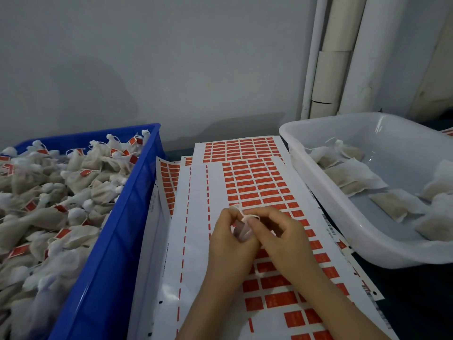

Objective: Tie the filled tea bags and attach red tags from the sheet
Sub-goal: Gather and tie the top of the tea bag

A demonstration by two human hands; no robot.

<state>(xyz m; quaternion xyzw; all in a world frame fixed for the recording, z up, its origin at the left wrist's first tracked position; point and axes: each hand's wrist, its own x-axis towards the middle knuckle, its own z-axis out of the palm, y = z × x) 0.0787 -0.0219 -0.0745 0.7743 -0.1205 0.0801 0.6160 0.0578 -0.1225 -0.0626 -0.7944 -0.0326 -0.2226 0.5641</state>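
- The left hand point(226, 238) and the right hand point(282, 238) meet at the lower centre of the frame, above the sheets of labels.
- Between them is a small white mesh tea bag point(241, 231); only a sliver of it shows between the palms, with its gathered top poking up at the fingertips.
- Left-hand fingers are curled round the bag's neck, thumb and forefinger pinching the white string point(246, 217) at the top.
- Right-hand thumb and forefinger pinch the same string from the other side; the remaining fingers are bent inward.
- Under the hands lies a white backing sheet of red rectangular sticker tags point(259, 182), running from upper centre to the bottom edge; its left strip is bare, with only red dashes there.
- More such sheets are layered beneath it and fan out toward the left.
- A blue plastic crate point(115, 241) fills the left of the frame, heaped with tied tea bags bearing red tags point(61, 192).
- A translucent white plastic tub point(318, 192) at the right holds a few flat, untied filled tea bags point(353, 175).
- A grey wall and pale pipes point(343, 55) occupy the upper part of the frame.
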